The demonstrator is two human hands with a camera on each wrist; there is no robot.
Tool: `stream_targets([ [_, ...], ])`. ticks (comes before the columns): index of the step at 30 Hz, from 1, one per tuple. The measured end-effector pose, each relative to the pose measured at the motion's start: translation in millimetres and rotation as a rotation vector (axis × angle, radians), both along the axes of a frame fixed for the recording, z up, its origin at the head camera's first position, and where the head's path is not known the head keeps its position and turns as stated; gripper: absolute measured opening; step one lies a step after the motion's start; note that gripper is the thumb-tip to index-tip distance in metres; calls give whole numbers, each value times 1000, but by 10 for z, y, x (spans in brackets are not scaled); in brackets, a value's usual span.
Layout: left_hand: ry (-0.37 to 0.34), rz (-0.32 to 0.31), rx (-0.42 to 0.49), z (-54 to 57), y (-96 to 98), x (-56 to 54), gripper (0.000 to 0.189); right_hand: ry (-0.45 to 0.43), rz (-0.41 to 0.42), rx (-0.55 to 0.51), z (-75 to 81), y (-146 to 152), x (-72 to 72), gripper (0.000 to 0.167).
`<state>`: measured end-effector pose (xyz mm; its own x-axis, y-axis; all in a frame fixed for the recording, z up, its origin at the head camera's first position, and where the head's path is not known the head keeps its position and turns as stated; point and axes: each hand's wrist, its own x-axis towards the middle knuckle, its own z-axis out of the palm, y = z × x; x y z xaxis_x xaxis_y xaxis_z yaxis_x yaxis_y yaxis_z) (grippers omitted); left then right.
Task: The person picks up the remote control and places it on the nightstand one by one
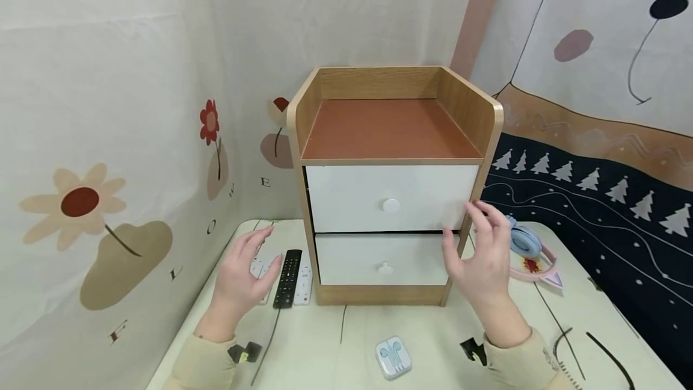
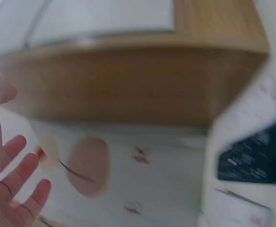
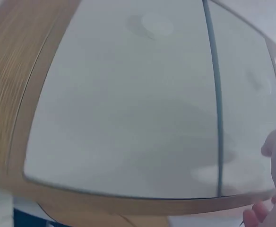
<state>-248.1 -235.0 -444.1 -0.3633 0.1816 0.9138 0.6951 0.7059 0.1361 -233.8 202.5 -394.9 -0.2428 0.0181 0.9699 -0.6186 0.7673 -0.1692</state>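
A small wooden cabinet [image 1: 390, 295] with two white drawers stands on the table. Both the upper drawer [image 1: 346, 197] and the lower drawer [image 1: 346, 260] are pushed in, each with a round white knob. To the cabinet's left my left hand [image 1: 242, 278] is raised, fingers spread and holding nothing; the left wrist view shows its fingers [image 2: 22, 163] apart from the wooden side. By the cabinet's right front edge is my right hand [image 1: 483, 251], its fingers loosely bent and holding nothing. Whether its fingertips touch the cabinet I cannot tell.
Left of the cabinet lie a black remote [image 1: 287, 278] and a white remote [image 1: 304, 284]. A boxed pair of earphones [image 1: 393, 357] lies in front. Blue headphones [image 1: 524, 241] and a pink headband [image 1: 547, 266] are behind the right hand. Printed cloth hangs around the table.
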Motion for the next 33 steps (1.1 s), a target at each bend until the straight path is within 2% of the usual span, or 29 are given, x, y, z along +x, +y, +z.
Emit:
stream_targets([
  [3,-164,105,32,-200,-139,-22,62,-117,-39,-111,-91,-28,-27,67],
  [7,-372,227,52,-440,-285,-30,71,-237,-61,-192,-203,-90,-53,78],
  [11,-499,300,63,-670,-396,-61,71,-243,-44,-270,-266,-112,-68,76],
  [15,-615,340,58,-825,-471,-72,71,-237,-35,-303,-295,-80,-57,72],
  [21,-812,403,4,-970,-554,-65,73,-188,-42,-254,-300,-24,-69,70],
  [29,-931,442,-9,-1005,-620,-59,73,-169,-45,-239,-293,-20,-97,64],
  [33,-960,465,-16,-1018,-630,-61,70,-175,-53,-239,-288,-19,-90,63],
])
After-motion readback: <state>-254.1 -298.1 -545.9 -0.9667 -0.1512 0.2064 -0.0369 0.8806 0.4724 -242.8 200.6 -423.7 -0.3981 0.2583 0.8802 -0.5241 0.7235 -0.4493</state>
